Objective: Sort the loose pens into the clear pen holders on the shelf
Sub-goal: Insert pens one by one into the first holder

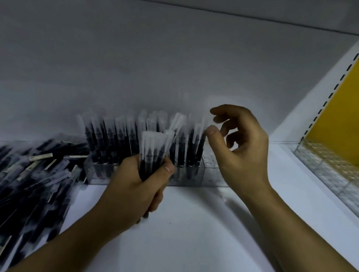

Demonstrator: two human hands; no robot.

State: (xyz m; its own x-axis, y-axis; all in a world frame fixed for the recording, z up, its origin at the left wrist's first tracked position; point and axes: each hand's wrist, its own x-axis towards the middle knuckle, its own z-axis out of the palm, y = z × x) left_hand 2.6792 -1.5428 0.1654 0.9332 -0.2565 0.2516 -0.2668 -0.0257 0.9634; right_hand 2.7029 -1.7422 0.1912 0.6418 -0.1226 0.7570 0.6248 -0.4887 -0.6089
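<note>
On white shelf [198,234], centre: L hand [140,184] grips bunch of black pens w/ clear caps [154,146], upright, just in front of clear plastic pen holder [192,177], mostly filled w/ same pens. R hand [244,145] hovers over holder's right end, fingers loosely curled, holding nothing. Heap of loose black pens [24,179] lies at left.

Loose pens [20,177] left of holder [211,173], upright pens [114,135] inside, all on shelf [198,234].
</note>
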